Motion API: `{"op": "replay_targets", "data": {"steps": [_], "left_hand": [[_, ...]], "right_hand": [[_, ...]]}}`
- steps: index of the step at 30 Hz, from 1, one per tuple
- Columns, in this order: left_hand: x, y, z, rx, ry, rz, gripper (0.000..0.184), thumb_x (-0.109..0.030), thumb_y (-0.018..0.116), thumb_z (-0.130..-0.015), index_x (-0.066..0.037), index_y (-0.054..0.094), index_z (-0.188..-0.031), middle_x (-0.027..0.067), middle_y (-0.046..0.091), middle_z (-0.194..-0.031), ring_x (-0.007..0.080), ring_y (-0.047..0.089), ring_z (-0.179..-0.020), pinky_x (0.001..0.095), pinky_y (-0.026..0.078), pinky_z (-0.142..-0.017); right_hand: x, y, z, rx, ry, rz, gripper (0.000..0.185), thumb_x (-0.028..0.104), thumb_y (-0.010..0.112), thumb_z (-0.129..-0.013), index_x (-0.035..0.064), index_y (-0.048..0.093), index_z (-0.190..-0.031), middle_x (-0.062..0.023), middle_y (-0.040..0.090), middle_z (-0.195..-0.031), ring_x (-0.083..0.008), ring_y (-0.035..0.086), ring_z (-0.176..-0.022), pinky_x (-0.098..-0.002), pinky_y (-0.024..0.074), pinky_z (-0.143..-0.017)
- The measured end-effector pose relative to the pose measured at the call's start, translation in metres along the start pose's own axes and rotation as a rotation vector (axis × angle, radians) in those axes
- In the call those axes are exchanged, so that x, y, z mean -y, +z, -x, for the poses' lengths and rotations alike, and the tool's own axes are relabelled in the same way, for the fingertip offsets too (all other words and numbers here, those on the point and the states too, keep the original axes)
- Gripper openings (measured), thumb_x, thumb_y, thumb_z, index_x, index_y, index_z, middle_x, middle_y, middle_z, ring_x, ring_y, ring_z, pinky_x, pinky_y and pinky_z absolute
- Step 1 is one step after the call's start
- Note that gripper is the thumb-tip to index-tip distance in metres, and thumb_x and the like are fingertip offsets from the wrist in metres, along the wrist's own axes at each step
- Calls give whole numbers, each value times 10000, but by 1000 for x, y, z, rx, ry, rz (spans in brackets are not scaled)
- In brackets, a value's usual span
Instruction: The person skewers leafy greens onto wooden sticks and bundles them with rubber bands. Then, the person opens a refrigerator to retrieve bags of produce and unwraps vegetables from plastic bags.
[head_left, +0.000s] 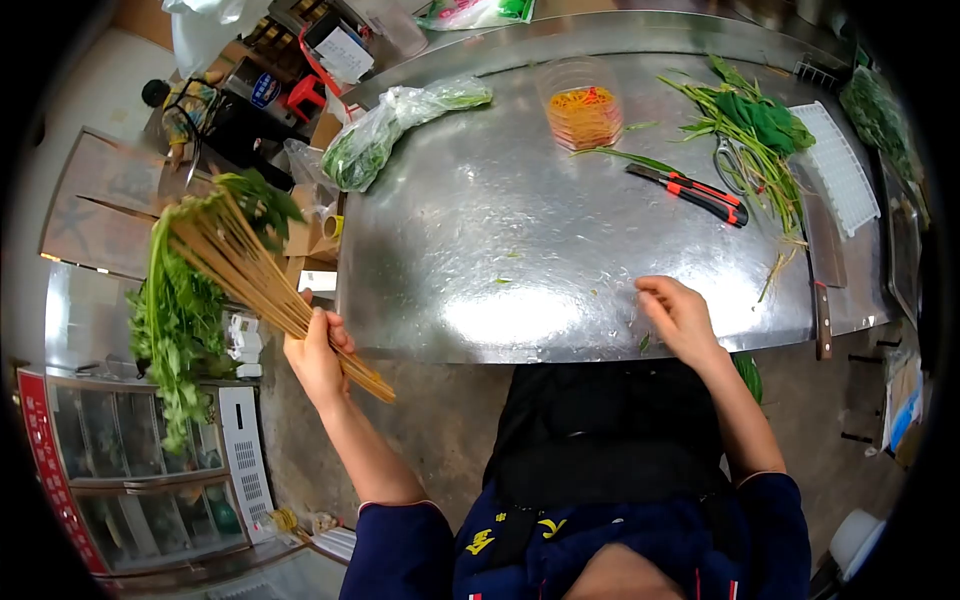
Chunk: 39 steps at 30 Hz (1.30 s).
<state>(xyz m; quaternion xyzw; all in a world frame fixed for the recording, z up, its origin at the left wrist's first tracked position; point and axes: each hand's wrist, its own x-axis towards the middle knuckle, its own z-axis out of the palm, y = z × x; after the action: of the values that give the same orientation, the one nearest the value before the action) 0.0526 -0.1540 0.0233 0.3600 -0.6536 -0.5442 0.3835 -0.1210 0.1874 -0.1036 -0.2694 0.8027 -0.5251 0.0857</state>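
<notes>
A bundle of thin sticks [265,290] with leafy greens [180,330] at its far end is held out past the left edge of the metal table [430,250]. The left hand [318,355] is closed around the sticks near their bare ends. The right hand [680,315] is above the table's near edge, fingers half bent, nothing seen in them; whether it touches the metal I cannot tell. The step in hand seems to be handling the filled sticks as one bunch; any next move would call for a firm grip, keeping the hanging leaves from snagging. Farther out, a bag of greens [360,155] lies far left, a clear tub [583,115] far centre, and a cutter [690,195], scissors [733,165] and loose stems [745,120] far right.
</notes>
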Motion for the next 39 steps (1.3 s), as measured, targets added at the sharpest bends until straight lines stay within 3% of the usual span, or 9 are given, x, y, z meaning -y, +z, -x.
{"op": "replay_targets", "data": {"steps": [4, 6, 7, 19, 23, 26, 29, 36, 39], "left_hand": [[43, 0, -6, 33, -203, -300, 323, -84, 471, -832, 14, 488, -1140, 30, 517, -629, 71, 444, -440, 216, 365, -363], [78, 14, 0, 131, -306, -344, 83, -75, 504, -787, -8, 543, -819, 23, 504, -562, 78, 450, -419, 223, 365, -351], [96, 22, 4, 217, -365, -426, 48, -50, 497, -766, -19, 532, -776, 26, 509, -555, 86, 455, -414, 229, 363, -354], [125, 76, -3, 538, -454, -377, 307, -96, 495, -837, 6, 489, -1126, 49, 536, -624, 102, 477, -454, 247, 401, -384], [126, 72, -10, 490, -432, -418, 284, -169, 534, -846, 15, 542, -1061, 59, 567, -656, 122, 526, -510, 266, 440, -449], [112, 65, -10, 570, -199, -774, 406, -288, 607, -800, 56, 580, -1013, 124, 616, -759, 187, 583, -588, 303, 469, -559], [137, 40, -13, 409, 50, -868, 488, -382, 640, -762, 60, 605, -968, 133, 628, -773, 213, 591, -648, 302, 465, -645], [9, 31, -25, 64, 131, -527, 291, -202, 644, -799, 49, 615, -943, 76, 622, -780, 117, 560, -718, 269, 450, -655], [-14, 58, -94, 100, 490, -553, 248, -201, 621, -815, 26, 626, -913, 76, 616, -811, 132, 559, -733, 256, 440, -675]], "right_hand": [[-39, 5, 1, -143, 92, -131, 152, 102, 553, -839, -1, 598, -942, -85, 613, -783, -143, 584, -647, -244, 451, -586], [-45, 10, 0, -224, 142, -212, 140, 100, 551, -841, -1, 603, -923, -76, 611, -764, -132, 571, -621, -241, 440, -566], [-43, 11, 0, -235, 132, -152, 134, 99, 552, -840, 0, 603, -914, -76, 609, -756, -131, 562, -607, -239, 434, -557], [-38, 15, -5, -276, 76, 42, 95, 83, 560, -827, 15, 606, -876, -91, 602, -736, -144, 554, -577, -249, 431, -546], [-34, 13, -3, -275, 99, 44, 91, 78, 559, -827, 17, 606, -875, -90, 604, -741, -150, 558, -579, -251, 431, -545], [-30, 12, -3, -277, 87, 47, 87, 74, 558, -824, 19, 605, -872, -91, 604, -745, -160, 560, -578, -253, 430, -543], [-30, 12, -3, -276, 80, 53, 84, 69, 557, -821, 20, 605, -871, -93, 602, -745, -171, 558, -574, -256, 427, -538], [-27, 12, -6, -258, 84, 71, 83, 66, 561, -817, 21, 605, -872, -90, 594, -732, -157, 543, -562, -252, 419, -528], [-29, 13, -6, -251, 97, 83, 84, 66, 562, -821, 16, 605, -872, -87, 587, -715, -140, 530, -554, -245, 415, -521]]}}
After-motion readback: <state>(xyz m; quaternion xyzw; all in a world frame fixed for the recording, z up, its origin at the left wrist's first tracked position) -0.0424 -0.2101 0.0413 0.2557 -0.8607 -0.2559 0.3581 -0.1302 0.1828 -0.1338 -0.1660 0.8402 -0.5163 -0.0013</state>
